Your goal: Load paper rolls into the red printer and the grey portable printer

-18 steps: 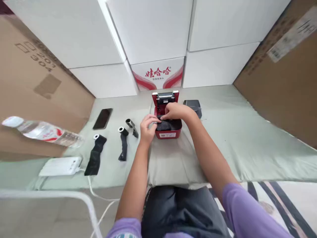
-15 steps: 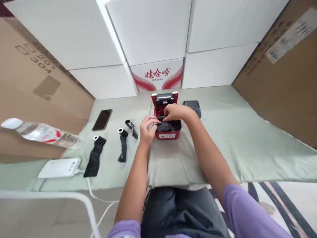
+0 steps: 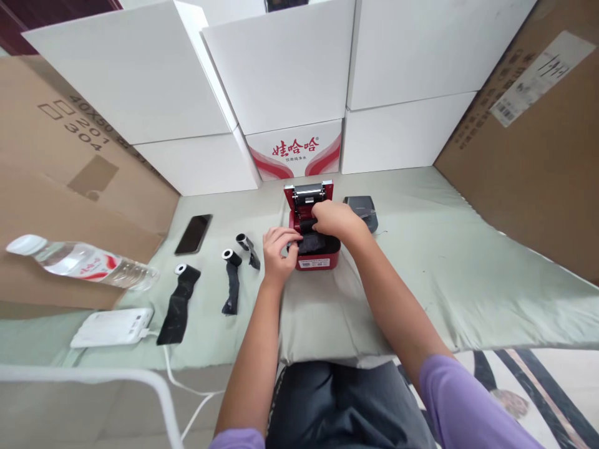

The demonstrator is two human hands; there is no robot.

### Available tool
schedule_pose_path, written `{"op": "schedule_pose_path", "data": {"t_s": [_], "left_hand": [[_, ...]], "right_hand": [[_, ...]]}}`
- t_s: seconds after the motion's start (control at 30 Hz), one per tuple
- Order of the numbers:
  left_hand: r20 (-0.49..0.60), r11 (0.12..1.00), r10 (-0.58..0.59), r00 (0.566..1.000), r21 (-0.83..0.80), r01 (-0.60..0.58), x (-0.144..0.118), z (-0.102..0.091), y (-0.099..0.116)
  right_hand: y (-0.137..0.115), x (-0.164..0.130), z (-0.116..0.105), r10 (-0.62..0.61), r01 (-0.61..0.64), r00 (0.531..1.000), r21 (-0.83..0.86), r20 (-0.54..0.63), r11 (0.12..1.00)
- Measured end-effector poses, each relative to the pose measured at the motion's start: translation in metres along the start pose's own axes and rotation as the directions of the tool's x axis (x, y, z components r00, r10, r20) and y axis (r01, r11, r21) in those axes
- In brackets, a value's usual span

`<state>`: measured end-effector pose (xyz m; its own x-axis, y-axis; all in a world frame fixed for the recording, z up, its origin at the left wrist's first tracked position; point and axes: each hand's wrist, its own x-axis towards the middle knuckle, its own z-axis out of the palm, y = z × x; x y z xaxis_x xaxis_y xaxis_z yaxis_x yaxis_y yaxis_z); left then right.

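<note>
In front of me stands a small red printer (image 3: 314,264), its lid (image 3: 307,192) tipped up at the back with a roller in it. Inside lies a roll of black ribbon (image 3: 306,225), and a loose black length (image 3: 312,243) hangs forward from it. My right hand (image 3: 333,218) reaches in from the right, fingers closed on the roll's right end. At the printer's left side my left hand (image 3: 279,252) pinches the edge of the loose black ribbon between thumb and fingers. The fingertips of my right hand are partly hidden.
Left of the printer lie several black ribbon rolls (image 3: 230,255) with loose tails, a phone (image 3: 193,234), a white power bank (image 3: 112,327) and a tilted water bottle (image 3: 84,262). A dark grey box (image 3: 361,209) sits behind right. White cartons (image 3: 281,75) wall the back; brown cartons (image 3: 528,143) flank.
My view has tilted up slightly. My right hand has drawn back a little from the left, and more of the black roll and loose ribbon shows between my hands.
</note>
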<state>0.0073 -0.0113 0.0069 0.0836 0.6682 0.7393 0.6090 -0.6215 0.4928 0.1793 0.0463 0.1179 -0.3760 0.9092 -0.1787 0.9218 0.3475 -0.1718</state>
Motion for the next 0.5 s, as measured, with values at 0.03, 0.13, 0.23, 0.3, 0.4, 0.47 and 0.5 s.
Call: {"op": "schedule_pose_path", "data": {"t_s": [0.03, 0.13, 0.23, 0.3, 0.4, 0.47, 0.5], "left_hand": [[-0.026, 1.0, 0.003, 1.0, 0.002, -0.003, 0.0, 0.0, -0.001], [-0.077, 1.0, 0.008, 0.997, -0.001, -0.009, -0.001, 0.001, -0.004], [-0.081, 1.0, -0.008, 0.997, -0.01, 0.008, -0.001, 0.0, -0.006], [-0.032, 0.999, -0.032, 0.999, -0.007, 0.031, 0.0, 0.0, -0.005], [0.067, 0.996, -0.085, 0.994, 0.003, 0.085, 0.0, 0.001, -0.002], [0.088, 0.994, -0.105, 0.991, -0.022, 0.107, 0.0, 0.003, -0.001], [0.085, 0.993, -0.107, 0.991, -0.041, 0.111, 0.0, 0.004, 0.0]], "right_hand": [[-0.003, 0.001, 0.002, 0.016, -0.016, 1.0, -0.009, 0.002, 1.0], [-0.007, 0.006, 0.007, 0.055, -0.055, 0.998, -0.009, 0.011, 0.998], [-0.007, 0.01, 0.01, 0.066, -0.066, 0.998, -0.001, 0.012, 0.998], [-0.006, 0.013, 0.011, 0.069, -0.068, 0.998, -0.016, 0.013, 0.998], [-0.01, 0.015, 0.013, 0.076, -0.075, 0.997, -0.053, 0.02, 0.996], [-0.013, 0.015, 0.014, 0.088, -0.086, 0.996, -0.065, 0.026, 0.994], [-0.014, 0.015, 0.013, 0.094, -0.092, 0.995, -0.066, 0.029, 0.994]]}}
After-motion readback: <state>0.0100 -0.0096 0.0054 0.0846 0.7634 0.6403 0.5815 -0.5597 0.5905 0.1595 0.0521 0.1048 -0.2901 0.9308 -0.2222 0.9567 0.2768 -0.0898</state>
